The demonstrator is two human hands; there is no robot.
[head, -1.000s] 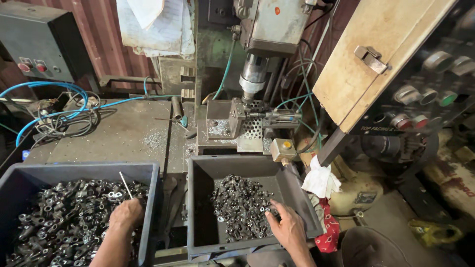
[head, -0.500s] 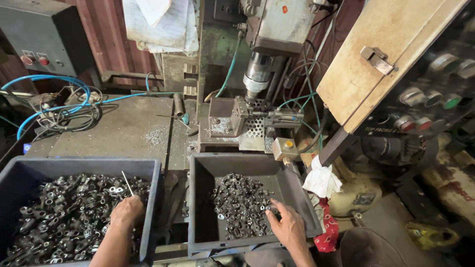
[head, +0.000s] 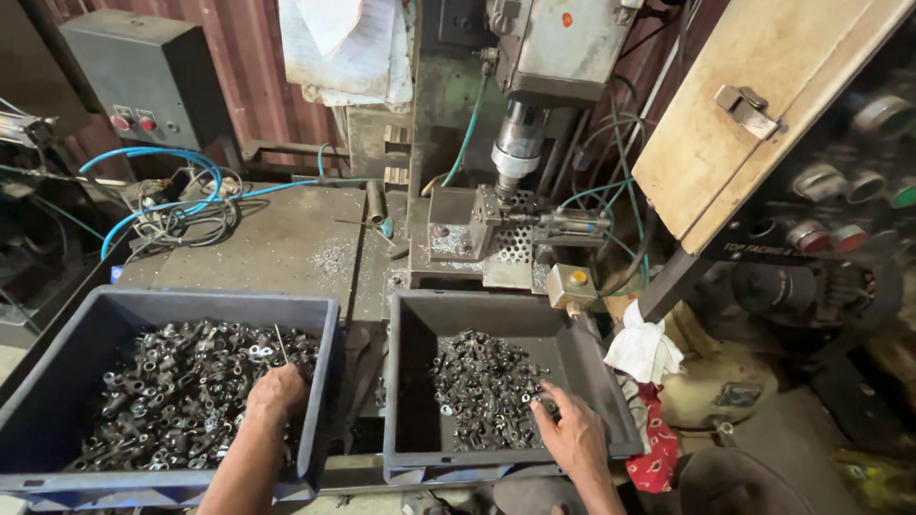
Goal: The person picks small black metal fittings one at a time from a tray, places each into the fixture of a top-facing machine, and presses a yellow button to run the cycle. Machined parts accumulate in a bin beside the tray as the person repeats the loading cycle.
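Note:
Two dark blue-grey bins stand side by side in front of me. The left bin is heaped with small dark metal parts. My left hand is down at its right side among the parts, fingers curled, with a thin metal rod sticking up from it. The right bin holds a smaller pile of metal parts. My right hand rests at that pile's near right edge, fingertips on the parts.
Behind the bins a drilling machine stands over a fixture on a worn steel table. Blue hoses and a grey switch box sit at left. A wooden cabinet door, white rag and red cloth are at right.
The view has shifted slightly. My left hand has moved a little to the right in the left bin. My right hand stays at the right bin's pile.

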